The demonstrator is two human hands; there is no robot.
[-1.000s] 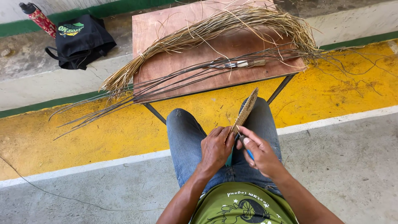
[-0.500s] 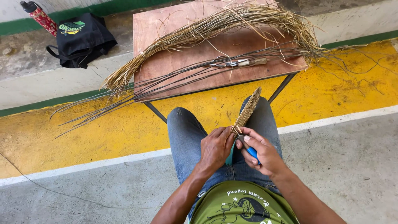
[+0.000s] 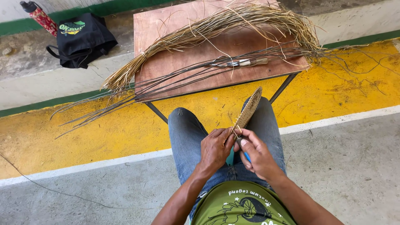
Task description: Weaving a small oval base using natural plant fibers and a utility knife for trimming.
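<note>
Woven strip (image 3: 248, 111): narrow, flat, tan w/ dark checker pattern, tilted up-right over the jeans-clad lap (image 3: 187, 133). Lower end sits just above the lap's middle. A blue-handled tool (image 3: 246, 156) shows right beside that end.

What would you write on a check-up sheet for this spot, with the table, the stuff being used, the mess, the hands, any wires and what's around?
Surface: brown wooden table, mostly covered.
Job's things: woven strip held over the lap; a blue-handled tool in the right hand.
Clutter: straw bundle, dark stems, scissors.
Grippers: left hand and right hand both grip the strip's lower end.
Cables: thin dark line on the floor; wire or stem, cannot tell.
Surroundings: black bag, red bottle, yellow stripe.
</note>
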